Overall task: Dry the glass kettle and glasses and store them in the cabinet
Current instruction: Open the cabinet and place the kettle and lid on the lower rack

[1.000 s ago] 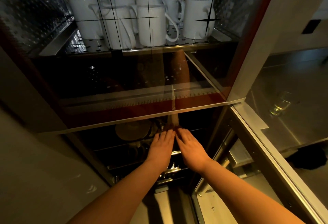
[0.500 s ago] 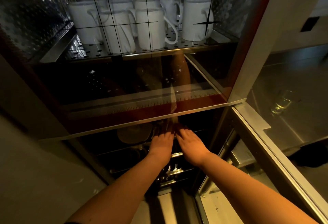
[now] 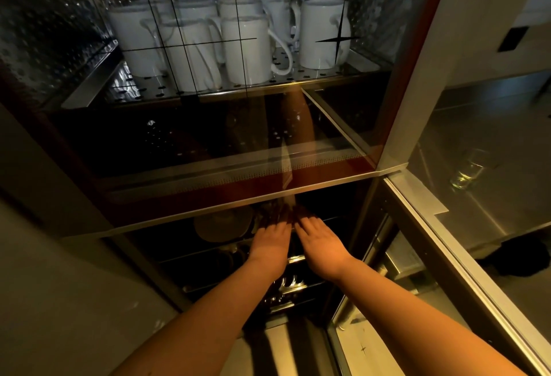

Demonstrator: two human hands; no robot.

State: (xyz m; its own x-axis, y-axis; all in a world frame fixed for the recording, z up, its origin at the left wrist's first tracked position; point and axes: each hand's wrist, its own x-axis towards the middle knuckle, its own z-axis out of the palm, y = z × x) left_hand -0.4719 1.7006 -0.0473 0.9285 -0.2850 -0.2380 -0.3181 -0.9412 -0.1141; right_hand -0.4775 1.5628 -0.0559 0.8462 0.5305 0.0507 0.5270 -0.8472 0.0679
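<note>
My left hand [image 3: 271,240] and my right hand [image 3: 320,241] reach side by side, palms down, into the dark lower compartment of the cabinet [image 3: 238,202]. Their fingers lie straight and the tips vanish in shadow under the edge of the upper glass door. I cannot see anything held in either hand. Through the open glass door [image 3: 447,241] on the right, a clear drinking glass [image 3: 466,170] stands on a steel counter. No glass kettle is in view.
Several white mugs [image 3: 247,50] stand on the perforated steel top shelf behind the upper glass. A pale round plate [image 3: 222,223] and a chrome wire rack [image 3: 287,284] sit in the lower compartment. A grey wall lies to the left.
Both hands have slid a little deeper into the lower compartment, so their fingertips are now in shadow. The view has tilted slightly.
</note>
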